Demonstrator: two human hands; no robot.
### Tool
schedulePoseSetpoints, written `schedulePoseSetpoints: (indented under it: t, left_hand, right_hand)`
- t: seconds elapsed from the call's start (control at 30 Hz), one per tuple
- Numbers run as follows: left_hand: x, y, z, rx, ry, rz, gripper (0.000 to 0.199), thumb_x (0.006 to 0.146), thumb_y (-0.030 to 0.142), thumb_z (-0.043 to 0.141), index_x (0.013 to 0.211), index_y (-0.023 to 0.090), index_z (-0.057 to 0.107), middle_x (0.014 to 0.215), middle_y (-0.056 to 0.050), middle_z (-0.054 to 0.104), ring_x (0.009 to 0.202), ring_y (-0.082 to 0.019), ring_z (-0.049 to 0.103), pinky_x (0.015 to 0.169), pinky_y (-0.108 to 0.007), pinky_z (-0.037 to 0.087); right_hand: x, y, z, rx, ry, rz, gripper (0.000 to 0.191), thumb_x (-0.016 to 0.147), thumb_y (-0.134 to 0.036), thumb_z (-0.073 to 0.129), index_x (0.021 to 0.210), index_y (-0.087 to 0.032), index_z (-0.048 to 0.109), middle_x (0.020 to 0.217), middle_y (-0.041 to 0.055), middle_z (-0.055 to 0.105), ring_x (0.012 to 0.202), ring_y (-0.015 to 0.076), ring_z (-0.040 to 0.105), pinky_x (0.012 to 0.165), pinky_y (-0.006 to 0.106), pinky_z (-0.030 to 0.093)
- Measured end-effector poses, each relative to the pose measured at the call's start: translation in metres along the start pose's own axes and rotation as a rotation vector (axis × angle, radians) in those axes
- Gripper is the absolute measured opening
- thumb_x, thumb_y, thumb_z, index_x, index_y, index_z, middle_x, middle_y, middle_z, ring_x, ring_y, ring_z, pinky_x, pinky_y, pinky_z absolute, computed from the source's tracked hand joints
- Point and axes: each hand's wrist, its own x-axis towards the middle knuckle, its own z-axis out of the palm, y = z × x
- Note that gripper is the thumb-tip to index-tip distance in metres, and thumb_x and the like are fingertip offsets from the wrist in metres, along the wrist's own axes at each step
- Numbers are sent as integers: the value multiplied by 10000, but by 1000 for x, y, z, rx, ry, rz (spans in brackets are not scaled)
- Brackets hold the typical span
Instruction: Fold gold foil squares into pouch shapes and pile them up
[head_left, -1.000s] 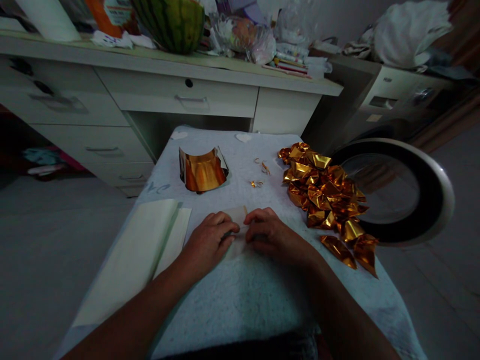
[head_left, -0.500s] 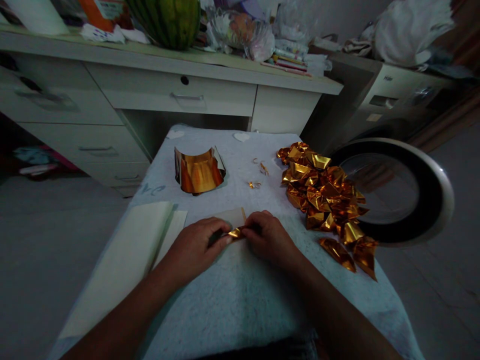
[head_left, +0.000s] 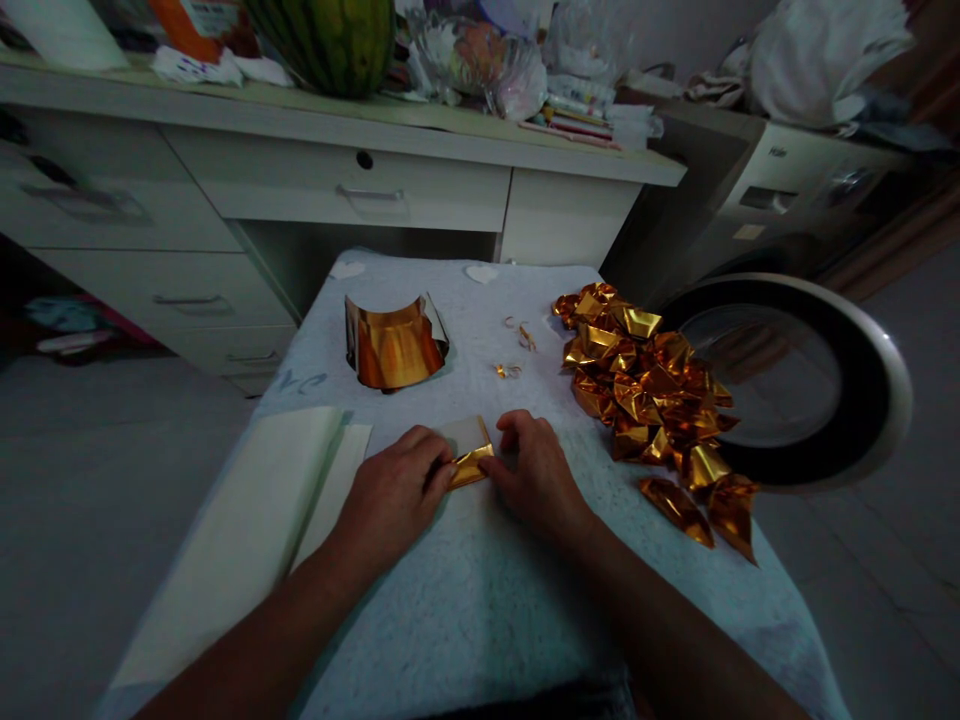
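A small sheet of gold foil paper [head_left: 471, 467] with a pale backing lies in front of me, its near edge folded over into a shiny gold strip. My left hand [head_left: 397, 490] is closed on the strip's left end, thumb and fingers pressed together. At the right end, the thumb of my right hand [head_left: 536, 475] touches the foil while its fingers are bent and held apart from the thumb. A pile of folded gold foil pieces [head_left: 652, 380] lies to the right. Beyond my hands stands a curled stack of gold foil sheets [head_left: 396, 345].
Small gold twists [head_left: 508, 371] lie on the cloth-covered table [head_left: 525, 610]. A folded pale sheet [head_left: 225, 540] rests along its left side. Behind are a white drawer desk [head_left: 360, 180] bearing a watermelon [head_left: 322, 45], and a washing machine with its round door [head_left: 787, 380] swung out.
My right hand has loosened its pinch and its fingers have lifted away, so more of the folded gold strip shows. My left hand still holds the other end.
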Motion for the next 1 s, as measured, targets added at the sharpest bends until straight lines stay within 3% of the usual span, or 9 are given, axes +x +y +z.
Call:
schedulePoseSetpoints:
  t: [0.13, 0.3, 0.6, 1.0]
  left_hand:
    - [1, 1, 2, 21, -15, 12, 106, 895, 224, 491, 815, 212, 559, 874, -11, 568, 760, -173, 585, 646, -288, 405]
    - [1, 1, 5, 38, -6, 41, 132, 904, 220, 476, 802, 203, 558, 863, -20, 556, 770, -175, 584, 647, -284, 415]
    - [-1, 0, 4, 53, -26, 40, 115, 895, 191, 496, 810, 200, 573, 863, -11, 559, 770, -161, 581, 646, -268, 409]
    - [0, -2, 5, 101, -31, 35, 117, 912, 199, 489, 837, 197, 579, 852, -14, 574, 762, -170, 593, 644, -279, 411]
  right_hand:
    - [0, 0, -2, -122, 37, -28, 245, 765, -272, 720, 974, -194, 619, 1023, 90, 555, 998, 274, 469, 899, 435, 378]
    - [2, -3, -2, -117, 12, -14, 186, 798, -284, 698, 965, -210, 666, 1050, 82, 550, 1028, 273, 454, 909, 438, 358]
    - [2, -9, -3, 12, 7, -40, 175, 775, -138, 707, 919, -222, 655, 1037, 39, 559, 1040, 227, 461, 906, 381, 362]
    - [3, -5, 2, -45, 34, -37, 262, 758, -166, 701, 1008, -215, 640, 1066, 60, 572, 1051, 257, 461, 921, 411, 381]
